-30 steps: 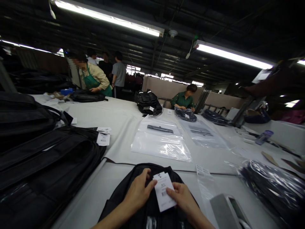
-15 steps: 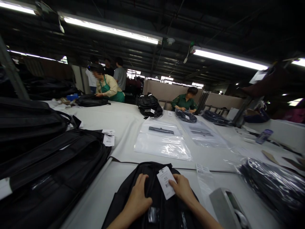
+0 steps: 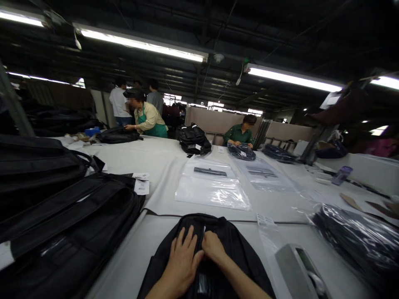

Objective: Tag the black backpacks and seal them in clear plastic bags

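Observation:
A black backpack [image 3: 237, 253] lies flat on the white table right in front of me. My left hand [image 3: 182, 259] rests palm down on its top, fingers spread. My right hand [image 3: 213, 247] is curled beside it, fingers tucked into a slit or pocket in the fabric. A thin white edge, which may be the paper tag, shows between the two hands; the rest of the tag is hidden.
Stacked black backpacks [image 3: 62, 216] fill the left side. Clear plastic bags [image 3: 212, 187] lie mid-table. A grey tool [image 3: 296, 270] and a bagged backpack [image 3: 358, 241] are at right. Other people [image 3: 146, 118] work at the table's far end.
The white paper tag that my right hand held above the backpack has gone out of sight. Both hands have come together on the bag's top.

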